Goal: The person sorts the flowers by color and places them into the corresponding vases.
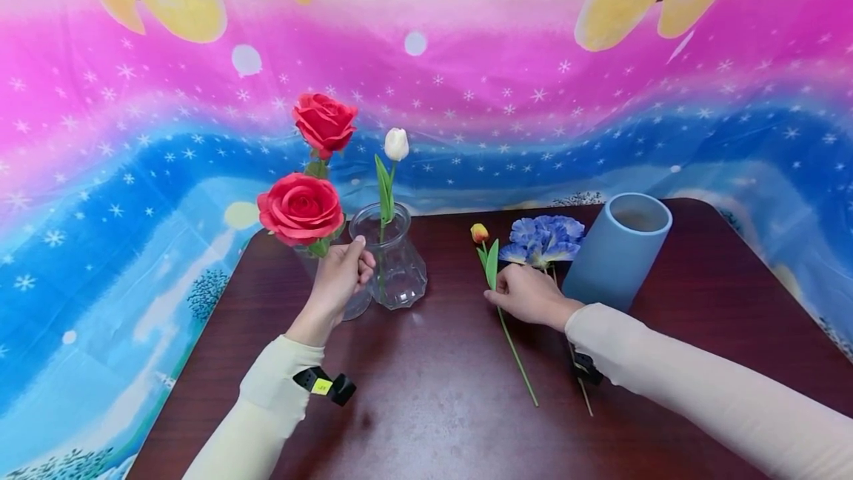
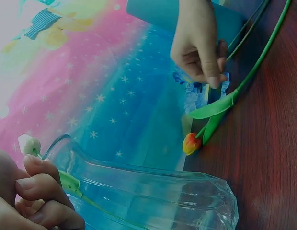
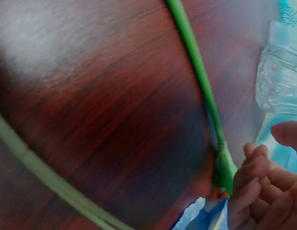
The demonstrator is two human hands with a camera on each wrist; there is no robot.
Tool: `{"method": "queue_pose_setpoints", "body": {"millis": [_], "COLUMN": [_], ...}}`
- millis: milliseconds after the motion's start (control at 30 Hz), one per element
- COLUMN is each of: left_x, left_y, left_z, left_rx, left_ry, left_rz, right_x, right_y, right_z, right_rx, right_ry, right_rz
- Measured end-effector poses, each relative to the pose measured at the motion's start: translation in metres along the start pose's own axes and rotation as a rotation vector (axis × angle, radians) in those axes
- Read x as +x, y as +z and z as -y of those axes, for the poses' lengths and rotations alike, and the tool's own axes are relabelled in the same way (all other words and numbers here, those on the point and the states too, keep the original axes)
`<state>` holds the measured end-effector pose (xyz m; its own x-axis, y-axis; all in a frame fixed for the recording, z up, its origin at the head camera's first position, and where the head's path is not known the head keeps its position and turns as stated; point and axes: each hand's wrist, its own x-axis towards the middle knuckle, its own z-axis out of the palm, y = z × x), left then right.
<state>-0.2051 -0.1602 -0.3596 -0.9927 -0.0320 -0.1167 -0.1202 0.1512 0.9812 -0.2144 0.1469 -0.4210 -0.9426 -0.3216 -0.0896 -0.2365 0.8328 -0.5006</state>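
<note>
My right hand (image 1: 529, 295) reaches over a red-and-yellow tulip (image 1: 480, 233) lying on the table, its fingertips close to the green leaf. In the right wrist view the thumb (image 3: 288, 135) stands apart from the fingers, with no stem between them. My left hand (image 1: 341, 276) has loosely curled fingers (image 2: 40, 187) beside the rim of a clear glass vase (image 1: 403, 272) and holds nothing visible. A white tulip (image 1: 396, 144) stands in that vase. Two red roses (image 1: 301, 207) rise behind the left hand, which partly hides their glass vase (image 1: 358, 306).
Blue flowers (image 1: 543, 239) lie just beyond my right hand, their stems running toward the near edge. A tall blue-grey vase (image 1: 616, 254) stands to their right. The dark wooden table (image 1: 426, 406) meets a patterned cloth backdrop (image 1: 466, 95) at its far edge.
</note>
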Motion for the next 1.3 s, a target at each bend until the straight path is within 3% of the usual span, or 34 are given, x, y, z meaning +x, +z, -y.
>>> {"method": "queue_pose_setpoints", "body": {"millis": [367,800,1300], "left_x": [0.0,0.001,0.001], "left_y": [0.0,-0.001,-0.002], "left_z": [0.0,0.0,0.001], "left_rx": [-0.001,0.011,0.013], "left_ry": [0.005,0.009,0.018], "left_rz": [0.001,0.002,0.008], "right_x": [-0.006,-0.01,-0.006], "right_y": [0.008,0.013,0.006], "right_z": [-0.009,-0.01,-0.009], "right_rx": [-0.01,-0.045,0.037], "right_ry": [0.001,-0.002,-0.013], "right_rz": [0.091,0.126,0.267]}}
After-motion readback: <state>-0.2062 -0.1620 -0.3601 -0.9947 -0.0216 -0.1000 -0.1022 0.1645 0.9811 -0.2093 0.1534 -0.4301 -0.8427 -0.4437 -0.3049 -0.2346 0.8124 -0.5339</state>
